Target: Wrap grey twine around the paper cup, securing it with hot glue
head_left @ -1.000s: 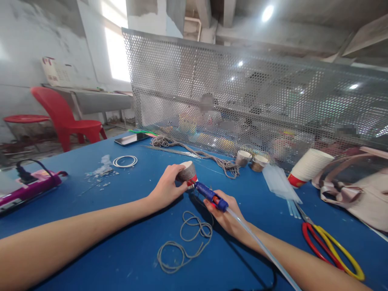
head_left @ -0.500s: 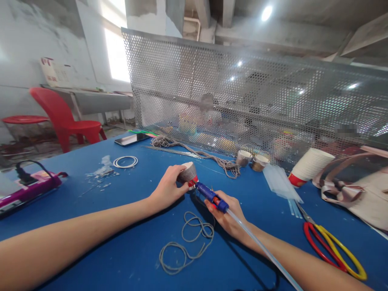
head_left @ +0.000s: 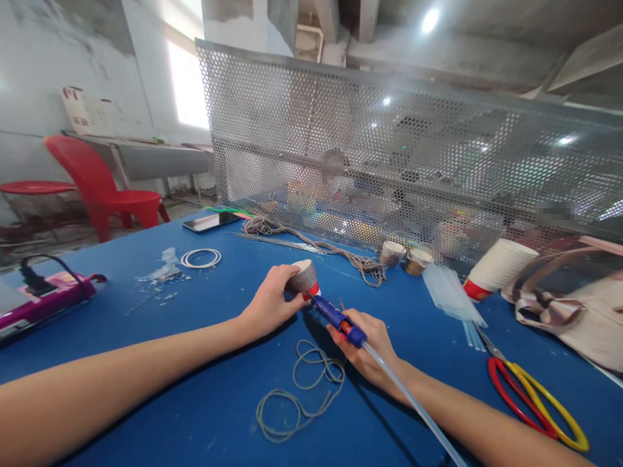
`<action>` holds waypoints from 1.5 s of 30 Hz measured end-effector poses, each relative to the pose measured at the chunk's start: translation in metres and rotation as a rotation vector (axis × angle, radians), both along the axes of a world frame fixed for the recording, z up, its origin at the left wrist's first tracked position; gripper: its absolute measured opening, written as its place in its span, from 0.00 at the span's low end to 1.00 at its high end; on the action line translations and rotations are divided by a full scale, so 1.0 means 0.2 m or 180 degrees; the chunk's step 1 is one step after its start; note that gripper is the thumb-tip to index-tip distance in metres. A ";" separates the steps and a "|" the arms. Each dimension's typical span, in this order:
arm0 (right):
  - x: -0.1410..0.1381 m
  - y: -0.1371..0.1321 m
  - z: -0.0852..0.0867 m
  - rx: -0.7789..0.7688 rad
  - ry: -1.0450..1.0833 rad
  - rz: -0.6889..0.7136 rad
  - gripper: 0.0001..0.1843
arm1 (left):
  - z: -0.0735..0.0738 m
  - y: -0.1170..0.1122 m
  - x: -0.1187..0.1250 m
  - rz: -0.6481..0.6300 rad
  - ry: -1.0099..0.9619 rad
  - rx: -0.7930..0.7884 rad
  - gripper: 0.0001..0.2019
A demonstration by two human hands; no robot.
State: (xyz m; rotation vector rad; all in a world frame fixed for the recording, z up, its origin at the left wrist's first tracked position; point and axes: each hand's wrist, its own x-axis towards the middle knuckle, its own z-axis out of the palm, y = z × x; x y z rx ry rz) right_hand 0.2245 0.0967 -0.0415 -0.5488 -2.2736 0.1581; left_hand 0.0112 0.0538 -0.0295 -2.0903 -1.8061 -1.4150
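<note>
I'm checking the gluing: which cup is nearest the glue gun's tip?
The grey-and-red cup in the left hand; the two cups by the screen and stacked cups sit farther off.

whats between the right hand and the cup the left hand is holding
The glue gun: in the head view, it points from the right hand toward the cup; whether they touch is unclear.

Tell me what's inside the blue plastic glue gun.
A long translucent glue stick enters the glue gun; an orange part is visible within. The casing covers the rest.
</note>
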 end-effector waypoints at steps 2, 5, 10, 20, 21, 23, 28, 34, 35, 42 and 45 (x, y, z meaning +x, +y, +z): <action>0.00 0.00 0.00 -0.0067 0.0046 -0.0094 0.14 | 0.00 0.00 0.00 0.0018 -0.0005 -0.0012 0.13; 0.00 0.00 -0.01 -0.0151 0.0090 -0.0155 0.14 | 0.00 0.00 0.00 0.0022 -0.0016 -0.0026 0.13; 0.00 0.01 -0.01 -0.0090 0.0070 -0.0074 0.16 | 0.00 0.00 0.00 -0.0010 0.0027 -0.0034 0.13; 0.00 0.02 -0.01 -0.0369 0.0191 -0.0143 0.16 | 0.00 -0.01 -0.01 -0.0051 -0.0075 -0.0110 0.14; 0.01 0.02 -0.01 -0.0484 0.0204 -0.0188 0.17 | 0.00 -0.01 -0.01 -0.0055 -0.0105 -0.0116 0.14; 0.01 0.02 -0.01 -0.0756 0.0225 -0.0273 0.17 | 0.00 0.00 -0.01 -0.0051 -0.0150 -0.0126 0.14; 0.01 0.01 0.01 -0.1101 0.0225 -0.0230 0.17 | 0.01 -0.01 -0.01 -0.0092 -0.0161 -0.0169 0.15; 0.02 0.00 0.03 -0.1303 0.0228 -0.0234 0.17 | 0.02 -0.02 -0.01 -0.0122 -0.0171 -0.0211 0.14; 0.02 0.00 0.03 -0.1326 0.0236 -0.0206 0.17 | 0.02 -0.02 -0.01 -0.0136 -0.0173 -0.0220 0.14; 0.03 0.01 0.02 -0.1483 0.0259 -0.0284 0.17 | 0.02 -0.02 -0.01 -0.0213 -0.0265 -0.0201 0.14; 0.03 0.01 0.01 -0.1466 0.0318 -0.0260 0.17 | 0.02 -0.02 -0.01 -0.0229 -0.0306 -0.0225 0.14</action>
